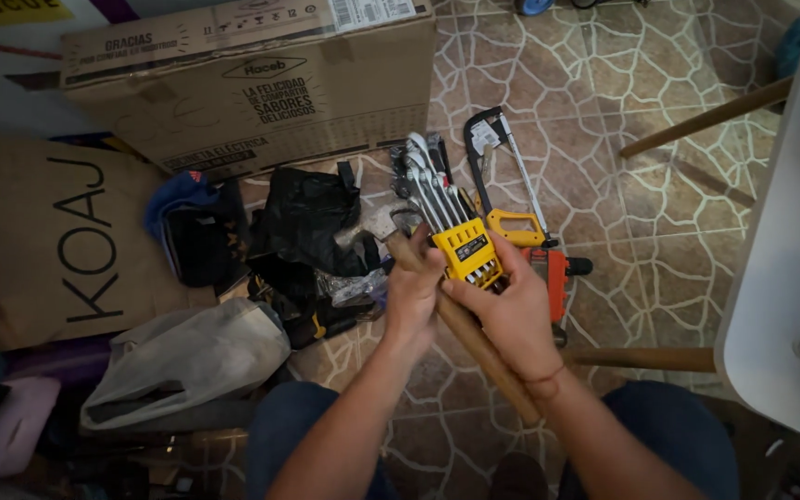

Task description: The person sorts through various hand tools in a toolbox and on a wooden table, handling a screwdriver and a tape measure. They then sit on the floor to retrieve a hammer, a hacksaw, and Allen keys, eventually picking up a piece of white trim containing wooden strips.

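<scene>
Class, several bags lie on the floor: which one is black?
The crumpled black plastic bag below the cardboard box; the paper bag is brown, the other plastic bag grey-white.

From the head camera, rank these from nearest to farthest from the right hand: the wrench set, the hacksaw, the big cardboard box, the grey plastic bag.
1. Wrench set: held in the right hand.
2. Hacksaw: on the floor just beyond the hand.
3. Grey plastic bag: on the floor, far left.
4. Cardboard box: top left, at the back, about as far as the bag; too close to call.
</scene>
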